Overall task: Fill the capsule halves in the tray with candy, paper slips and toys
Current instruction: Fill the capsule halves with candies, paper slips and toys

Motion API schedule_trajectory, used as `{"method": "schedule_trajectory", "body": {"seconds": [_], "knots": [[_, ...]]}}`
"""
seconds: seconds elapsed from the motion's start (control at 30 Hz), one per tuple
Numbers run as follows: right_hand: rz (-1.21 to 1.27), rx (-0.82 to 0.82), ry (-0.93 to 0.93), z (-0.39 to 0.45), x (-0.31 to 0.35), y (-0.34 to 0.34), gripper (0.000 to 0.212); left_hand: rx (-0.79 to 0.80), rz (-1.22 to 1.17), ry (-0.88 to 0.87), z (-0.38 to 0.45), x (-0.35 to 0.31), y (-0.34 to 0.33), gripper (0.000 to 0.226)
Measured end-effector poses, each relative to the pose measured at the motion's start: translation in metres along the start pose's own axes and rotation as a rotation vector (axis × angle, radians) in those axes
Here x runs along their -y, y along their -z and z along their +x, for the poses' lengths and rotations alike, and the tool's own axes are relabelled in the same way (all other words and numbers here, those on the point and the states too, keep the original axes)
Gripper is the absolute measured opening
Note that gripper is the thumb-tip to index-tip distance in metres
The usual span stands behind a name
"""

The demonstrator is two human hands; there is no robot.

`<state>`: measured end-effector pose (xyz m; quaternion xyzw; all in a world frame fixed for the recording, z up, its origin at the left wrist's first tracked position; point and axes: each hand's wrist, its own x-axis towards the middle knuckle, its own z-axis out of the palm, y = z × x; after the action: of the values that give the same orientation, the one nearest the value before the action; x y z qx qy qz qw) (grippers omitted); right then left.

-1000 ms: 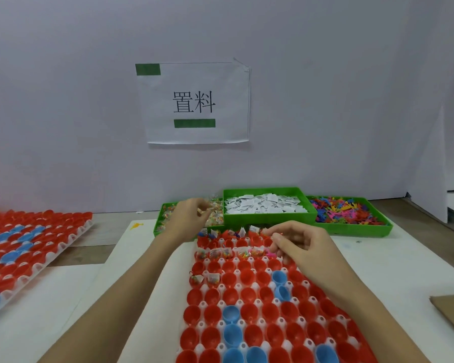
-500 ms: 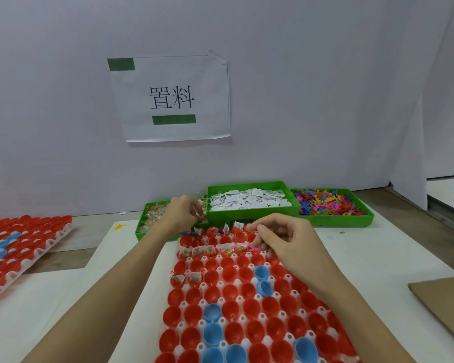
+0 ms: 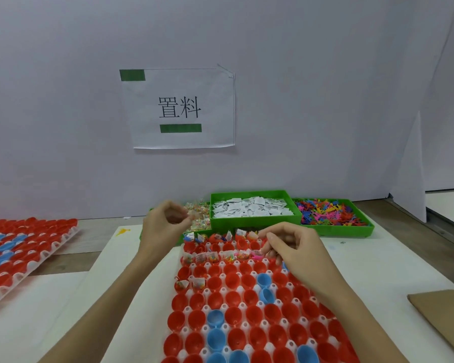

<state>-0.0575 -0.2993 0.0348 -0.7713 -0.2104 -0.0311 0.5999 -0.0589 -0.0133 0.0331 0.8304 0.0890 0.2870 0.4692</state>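
Two hands work at the tray's (image 3: 184,309) twelve-o'clock end, the left hand (image 3: 163,226) pinching candy (image 3: 198,218) over its bin, the right hand (image 3: 294,247) curled, contents unclear, above filled capsule halves (image 3: 212,258); a careless drop could knock neighbouring fillings out.

left hand (image 3: 165,226): blurred, grasp unclear | candy bin (image 3: 198,218): partly hidden | tray (image 3: 247,310): cut off at the bottom edge

Likely a packing workstation, white partition (image 3: 299,100), posted station sign (image 3: 180,108), green parts bins (image 3: 254,221), capsule trays (image 3: 247,310)
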Motion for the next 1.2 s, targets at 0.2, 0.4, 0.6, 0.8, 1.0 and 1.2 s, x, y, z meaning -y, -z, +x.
{"method": "schedule_trajectory", "body": {"seconds": [0.2,0.4,0.6,0.8,1.0,1.2], "knots": [[-0.174,-0.099,-0.009,0.01,-0.001,0.004,0.019,0.08,-0.397,0.077,-0.069,-0.013,0.014,0.025],[-0.504,-0.094,0.025,0.072,-0.004,-0.012,0.018,0.178,-0.474,0.083,-0.091,-0.012,0.012,0.024],[-0.804,0.018,-0.133,0.147,-0.022,-0.016,0.025,0.203,-0.487,0.08,-0.097,-0.01,0.012,0.022],[-0.856,0.12,-0.328,0.17,-0.034,-0.024,0.038,0.218,-0.496,0.067,-0.098,-0.009,0.01,0.02],[-0.723,0.065,-0.318,0.169,-0.041,-0.022,0.024,0.216,-0.502,0.066,-0.096,-0.008,0.011,0.021],[-0.559,-0.071,-0.148,0.152,-0.043,-0.021,0.013,0.2,-0.487,0.068,-0.094,-0.007,0.014,0.02]]}}
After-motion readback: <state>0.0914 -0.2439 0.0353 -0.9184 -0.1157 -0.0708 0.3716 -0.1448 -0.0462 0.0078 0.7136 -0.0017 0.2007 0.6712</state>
